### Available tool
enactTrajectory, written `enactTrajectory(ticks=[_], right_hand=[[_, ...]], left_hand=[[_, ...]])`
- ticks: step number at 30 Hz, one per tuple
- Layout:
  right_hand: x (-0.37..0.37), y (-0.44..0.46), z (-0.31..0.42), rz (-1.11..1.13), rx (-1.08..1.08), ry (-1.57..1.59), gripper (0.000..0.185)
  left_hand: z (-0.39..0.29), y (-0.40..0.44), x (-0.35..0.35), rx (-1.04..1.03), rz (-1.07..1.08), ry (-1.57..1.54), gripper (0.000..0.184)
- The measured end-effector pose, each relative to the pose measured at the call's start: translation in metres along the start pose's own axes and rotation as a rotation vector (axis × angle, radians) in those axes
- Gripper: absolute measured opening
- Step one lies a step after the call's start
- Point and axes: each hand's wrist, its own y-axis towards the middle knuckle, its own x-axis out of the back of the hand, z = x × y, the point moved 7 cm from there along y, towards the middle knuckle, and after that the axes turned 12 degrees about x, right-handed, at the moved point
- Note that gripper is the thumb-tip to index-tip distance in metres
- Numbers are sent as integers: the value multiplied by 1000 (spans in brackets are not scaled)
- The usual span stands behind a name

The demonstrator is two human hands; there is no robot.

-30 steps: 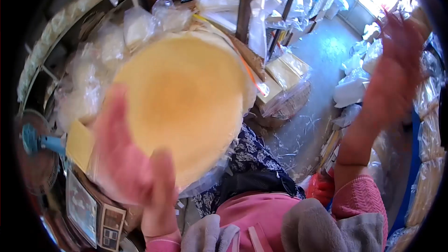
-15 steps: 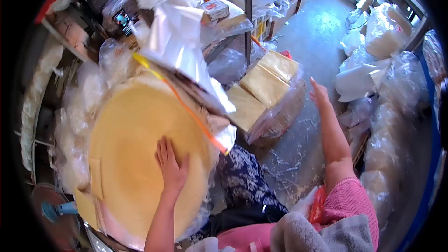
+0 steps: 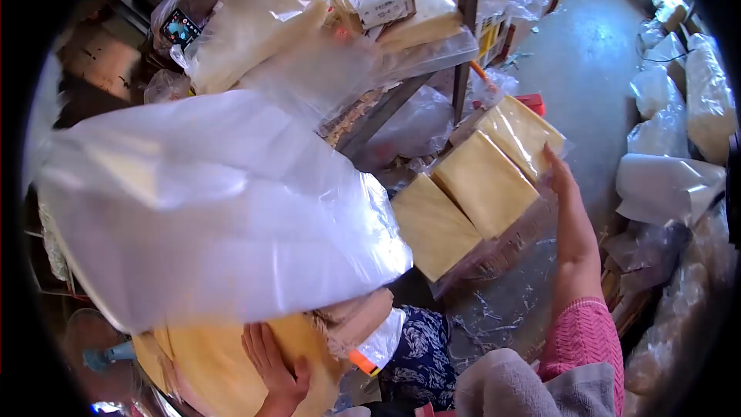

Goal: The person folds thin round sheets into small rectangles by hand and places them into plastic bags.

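Observation:
My left hand lies flat, fingers stretched, on a wide round stack of thin yellow sheets. A large white plastic sheet, blurred in places, spans most of that stack and hides its far part. My right hand reaches forward to the right edge of some square yellowish sheet stacks in clear plastic. Its visible fingers are extended against that edge; the others are hidden. An orange-and-yellow strip end shows by the plastic sheet's near corner.
A small labelled box and plastic-wrapped packs sit on the rack, near a dark metal post. A lit phone stands at upper left. Plastic-wrapped bundles line the right side. Scraps litter the floor.
The white plastic sheet has swung left and toward me, over the round stack. My right hand has come to the square stacks' edge. My left hand stays on the round stack. The view has shifted.

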Motion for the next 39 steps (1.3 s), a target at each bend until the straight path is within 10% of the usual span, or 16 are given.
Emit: enactTrajectory(ticks=[10, 21, 25, 30, 39], right_hand=[[-15, 5, -11, 115, 49, 232, 34], [-15, 24, -12, 37, -59, -206, 61], [3, 82, -22, -62, 364, -379, 70], [-10, -27, 43, -369, 745, -841, 52], [-77, -311, 77, -27, 979, -525, 26]], left_hand=[[15, -11, -13, 50, 40, 27, 80], [5, -1, -7, -7, 27, -22, 74], [7, 0, -6, 11, -6, -20, 72], [10, -4, 4, 85, 12, -108, 72], [26, -11, 14, -12, -138, -455, 58]])
